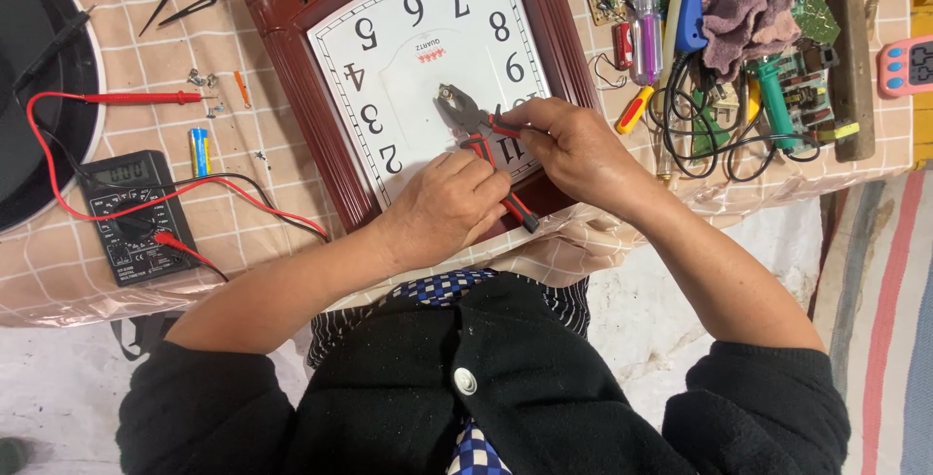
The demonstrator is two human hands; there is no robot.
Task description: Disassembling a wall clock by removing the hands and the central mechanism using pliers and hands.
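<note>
Both hands, left hand and right hand, grip red-handled pliers, jaws apparently parted, over a square wall clock.

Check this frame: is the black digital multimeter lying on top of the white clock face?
No, the black digital multimeter lies on the checked tablecloth, off to the side of the brown-framed square wall clock.

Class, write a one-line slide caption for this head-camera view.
Both hands, left hand and right hand, grip red-handled pliers at the centre of a square wall clock.
</note>
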